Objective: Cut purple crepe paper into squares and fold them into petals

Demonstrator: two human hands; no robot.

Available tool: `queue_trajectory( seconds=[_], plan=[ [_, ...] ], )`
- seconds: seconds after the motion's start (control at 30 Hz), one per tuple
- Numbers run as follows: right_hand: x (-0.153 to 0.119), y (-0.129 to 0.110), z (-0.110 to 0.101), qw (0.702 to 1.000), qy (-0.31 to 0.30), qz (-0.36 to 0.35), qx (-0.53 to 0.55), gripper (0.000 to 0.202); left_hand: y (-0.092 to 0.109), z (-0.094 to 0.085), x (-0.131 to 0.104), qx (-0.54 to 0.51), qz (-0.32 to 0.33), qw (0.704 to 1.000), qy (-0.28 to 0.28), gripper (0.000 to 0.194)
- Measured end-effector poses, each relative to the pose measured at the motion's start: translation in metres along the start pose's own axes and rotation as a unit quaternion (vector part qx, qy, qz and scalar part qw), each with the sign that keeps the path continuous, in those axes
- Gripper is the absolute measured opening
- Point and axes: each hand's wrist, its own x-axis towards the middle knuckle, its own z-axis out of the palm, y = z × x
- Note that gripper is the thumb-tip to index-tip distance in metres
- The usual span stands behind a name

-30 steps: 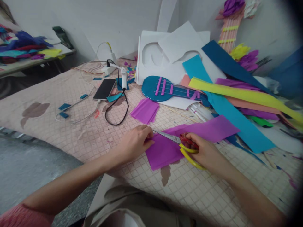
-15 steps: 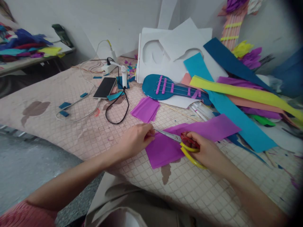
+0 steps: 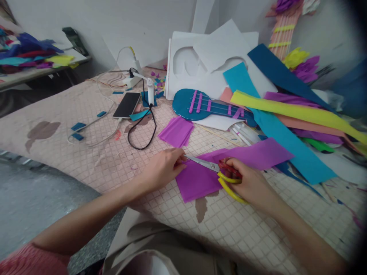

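Note:
My right hand point(image 3: 252, 181) is closed around the red and yellow handles of a pair of scissors point(image 3: 210, 166). Their metal blades point left over a purple crepe paper sheet point(image 3: 197, 185), the tips at the fingers of my left hand point(image 3: 164, 168). Those fingers are pinched at the sheet's upper left edge; the exact grip is partly hidden. A longer purple strip point(image 3: 263, 152) runs off to the right behind the scissors. Beyond my left hand lies a small stack of cut purple pieces point(image 3: 177, 131).
A blue toy guitar point(image 3: 192, 105) with purple bands rests before white cut-out boards point(image 3: 212, 49). Coloured paper strips point(image 3: 295, 109) pile up at right. A phone point(image 3: 127, 105), cables and a white device with a black strap point(image 3: 150, 93) lie at left on the patterned tablecloth point(image 3: 71, 103).
Almost nothing differs. Both hands, the scissors and the purple sheet keep nearly the same places; the view has shifted very slightly.

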Motion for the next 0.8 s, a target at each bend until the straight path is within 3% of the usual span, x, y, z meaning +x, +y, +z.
queue_trajectory(
  seconds=[0.23, 0.43, 0.6, 0.7, 0.8],
  plan=[
    [0.001, -0.003, -0.002, 1.0, -0.011, 0.003, 0.009, 0.029, 0.003, -0.001, 0.001, 0.01, 0.001, 1.0, -0.01, 0.007],
    [0.0, 0.003, -0.001, 0.999, -0.013, -0.014, 0.035, 0.029, 0.012, 0.001, -0.012, 0.045, 0.077, 0.994, 0.062, 0.007],
    [-0.001, 0.005, 0.001, 0.999, -0.017, -0.015, 0.043, 0.029, 0.006, -0.001, -0.022, -0.029, 0.05, 0.997, 0.045, 0.005],
    [0.0, 0.007, 0.002, 0.999, -0.006, -0.01, 0.041, 0.028, -0.001, -0.004, -0.027, -0.049, 0.018, 0.996, 0.077, 0.007],
    [0.001, 0.007, 0.002, 0.999, -0.007, 0.0, 0.038, 0.028, 0.003, -0.008, -0.034, -0.053, 0.062, 0.993, 0.086, 0.007]
  ],
)
